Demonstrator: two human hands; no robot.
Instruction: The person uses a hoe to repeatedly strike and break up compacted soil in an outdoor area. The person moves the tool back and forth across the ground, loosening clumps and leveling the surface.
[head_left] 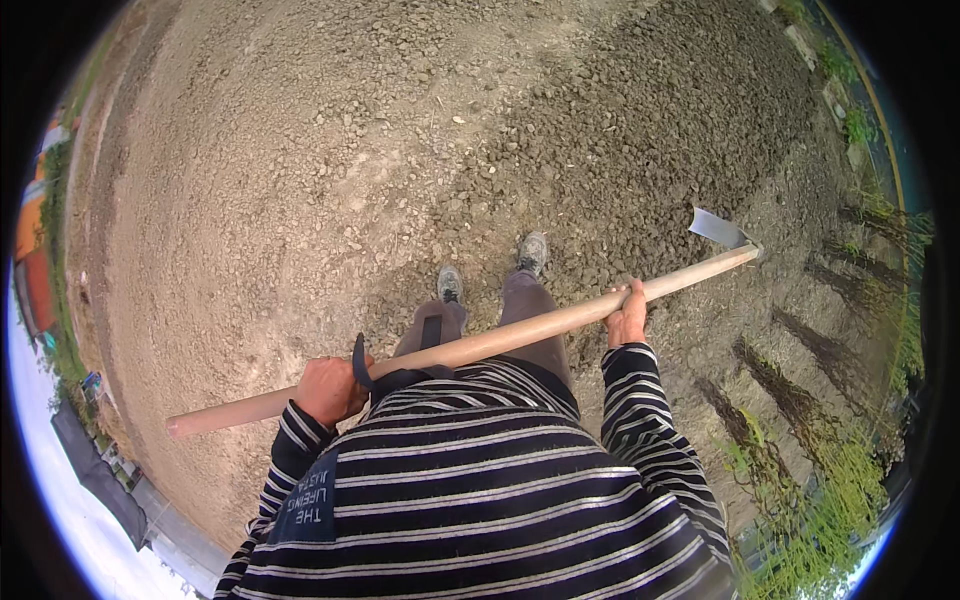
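I hold a long wooden-handled hoe (520, 334) across my body, roughly level. My left hand (329, 389) grips the handle near its butt end, which sticks out to the left. My right hand (628, 315) grips the handle further along, toward the head. The grey metal blade (718, 228) is raised off the ground at the right, above loose dark soil. My two grey shoes (490, 268) stand on the dirt below the handle.
Pale dry clods (280, 180) cover the ground to the left, darker worked soil (650, 130) lies ahead and right. Raked furrows with green weeds (830, 470) run along the right edge. A kerb and dark sheet (100, 480) border the lower left.
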